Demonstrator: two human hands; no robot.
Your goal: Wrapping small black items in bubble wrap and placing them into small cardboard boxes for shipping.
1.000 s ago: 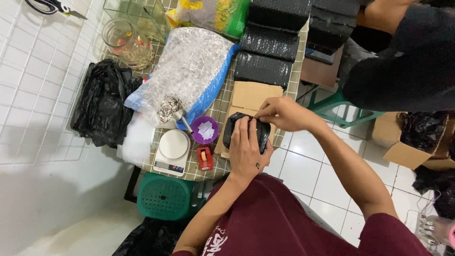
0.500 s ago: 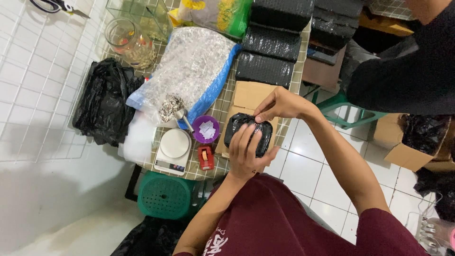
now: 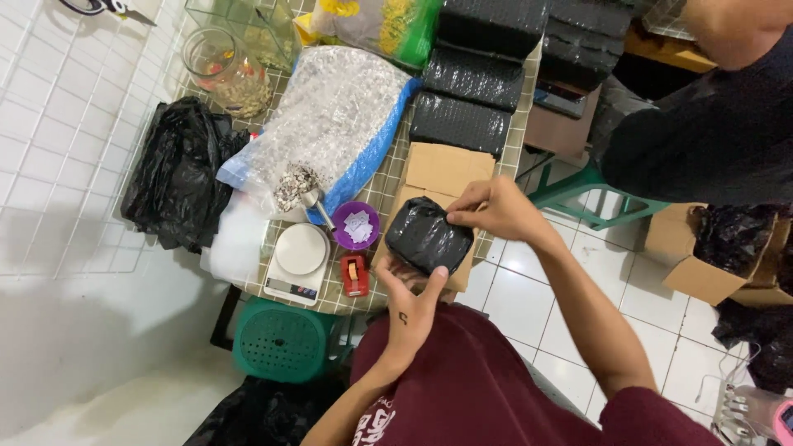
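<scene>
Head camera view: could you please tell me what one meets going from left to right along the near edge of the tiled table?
Black plastic bag → white kitchen scale → red tape dispenser → left hand under the black wrapped parcel → right hand at the parcel's far corner.

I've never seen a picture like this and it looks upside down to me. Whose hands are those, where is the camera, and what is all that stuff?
The camera sits on a person's head and looks down, so you see that person's own arms. The left hand and the right hand hold a black plastic-wrapped packet between them, above a piece of cardboard. On the small tiled table lie a white kitchen scale, a red tape dispenser, a purple dish, a big clear bag of gravel, a glass jar and more black packets. A second person in a dark sleeve is at the upper right.
</scene>
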